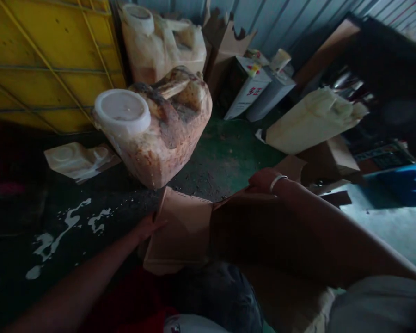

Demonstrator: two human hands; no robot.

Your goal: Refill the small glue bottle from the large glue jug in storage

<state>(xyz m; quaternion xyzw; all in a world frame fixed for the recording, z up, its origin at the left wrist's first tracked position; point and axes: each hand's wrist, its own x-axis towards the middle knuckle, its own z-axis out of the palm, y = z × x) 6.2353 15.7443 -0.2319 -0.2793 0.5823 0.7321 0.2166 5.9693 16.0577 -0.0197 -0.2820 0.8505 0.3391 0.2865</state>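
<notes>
A brown cardboard box [180, 226] lies tilted in front of me, one panel lit and its larger side in dark shadow. My left hand [150, 229] grips the lit panel's left edge, fingers on its face. At the upper edge of the dark side, my right hand [266, 181], with a silver band at the wrist, is closed on the cardboard. Just beyond the box stands a stained plastic jug [159, 134] with a wide white cap. The box hides part of my left hand.
A yellow crate [48, 60] is at the upper left. Another jug [166, 51] and metal cans [251, 88] stand along the wall. A pale container [312, 120] leans at the right. White spills [64, 229] mark the green floor, beside a flat plastic piece [79, 159].
</notes>
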